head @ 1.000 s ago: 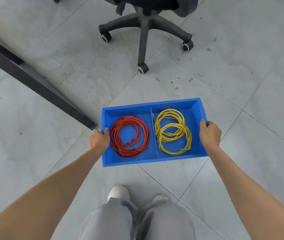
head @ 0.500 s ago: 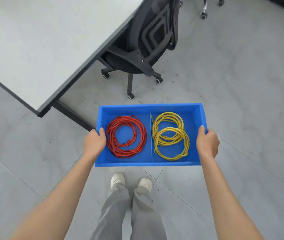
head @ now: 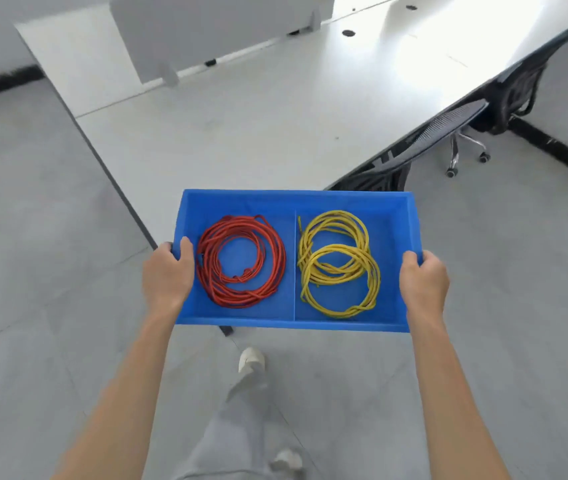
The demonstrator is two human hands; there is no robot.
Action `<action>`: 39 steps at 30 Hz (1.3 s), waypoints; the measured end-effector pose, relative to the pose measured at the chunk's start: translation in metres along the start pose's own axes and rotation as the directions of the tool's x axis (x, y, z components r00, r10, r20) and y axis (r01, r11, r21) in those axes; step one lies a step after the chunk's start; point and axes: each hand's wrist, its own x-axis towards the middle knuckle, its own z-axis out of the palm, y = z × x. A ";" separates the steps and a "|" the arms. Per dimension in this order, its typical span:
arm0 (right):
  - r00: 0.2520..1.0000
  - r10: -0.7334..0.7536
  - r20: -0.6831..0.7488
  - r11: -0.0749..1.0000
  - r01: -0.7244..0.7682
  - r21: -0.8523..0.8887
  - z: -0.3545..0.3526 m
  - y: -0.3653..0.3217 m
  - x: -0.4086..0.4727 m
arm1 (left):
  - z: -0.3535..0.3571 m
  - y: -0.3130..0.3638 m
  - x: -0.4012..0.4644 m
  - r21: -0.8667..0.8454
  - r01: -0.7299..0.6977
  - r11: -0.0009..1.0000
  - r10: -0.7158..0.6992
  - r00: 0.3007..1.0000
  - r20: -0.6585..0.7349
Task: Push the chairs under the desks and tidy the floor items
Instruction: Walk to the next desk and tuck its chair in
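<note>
Grey floor tiles (head: 33,271) fill most of what I see, with a wide white desk (head: 241,126) running from the far left across to the far right and a pale divider panel (head: 213,26) standing on its far part. I have a blue bin (head: 344,199) held up off the floor, its far edge over the near corner of the desk. My left hand (head: 166,277) is closed over the bin's left wall, thumb hooked inside the rim and the other fingers out of sight beneath or outside it. My right hand (head: 422,282) is closed the same way on the right wall, thumb over the rim. A thin wall splits the bin into two compartments: a coil of red cable (head: 241,261) lies flat in the left one, and two overlapping coils of yellow cable (head: 339,263) lie in the right one. To the far right, a black mesh chair (head: 448,126) sits tucked against the desk edge, its backrest leaning over the edge and its chrome wheeled base (head: 464,154) showing on the floor beyond. Below the bin I see my grey trousers (head: 227,427) and two white shoes (head: 251,358), one ahead of the other, the nearer one blurred.
</note>
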 end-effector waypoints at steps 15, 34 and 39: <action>0.953 -0.164 0.255 0.986 0.163 0.029 0.179 -0.185 0.144 | -0.001 0.026 0.207 -0.081 0.199 0.977 -0.211 0.959 -0.188; 0.732 -0.281 0.621 0.923 0.384 -0.035 0.418 -0.353 0.299 | 0.052 0.033 0.399 -0.171 0.519 0.838 -0.545 0.777 -0.314; 0.714 -0.272 0.645 0.924 0.381 -0.031 0.463 -0.378 0.310 | 0.049 0.025 0.450 -0.139 0.521 0.842 -0.537 0.789 -0.297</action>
